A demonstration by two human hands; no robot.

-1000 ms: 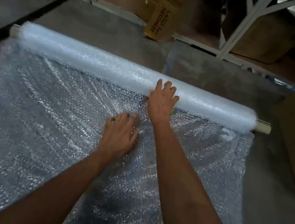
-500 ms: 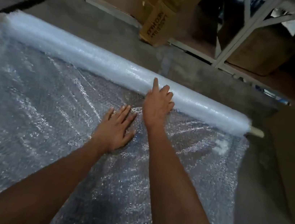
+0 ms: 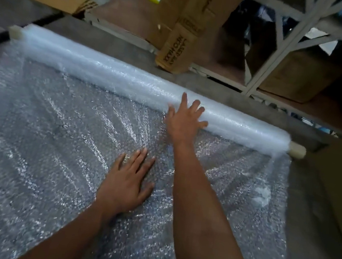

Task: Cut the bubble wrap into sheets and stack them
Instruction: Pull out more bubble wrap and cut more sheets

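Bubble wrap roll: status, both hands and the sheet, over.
Left hand flat, pressing the unrolled sheet. Right hand open, fingers against the bubble wrap roll. Sheet still joined to roll, no cut visible. No cutting tool in view.

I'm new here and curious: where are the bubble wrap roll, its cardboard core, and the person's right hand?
bubble wrap roll (image 3: 111, 75): head view, middle of roll.
cardboard core (image 3: 298, 149): head view, right end.
right hand (image 3: 185, 123): head view, back of hand.

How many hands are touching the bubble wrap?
2. The left hand lies flat on the unrolled sheet; the right hand presses with spread fingers against the roll.
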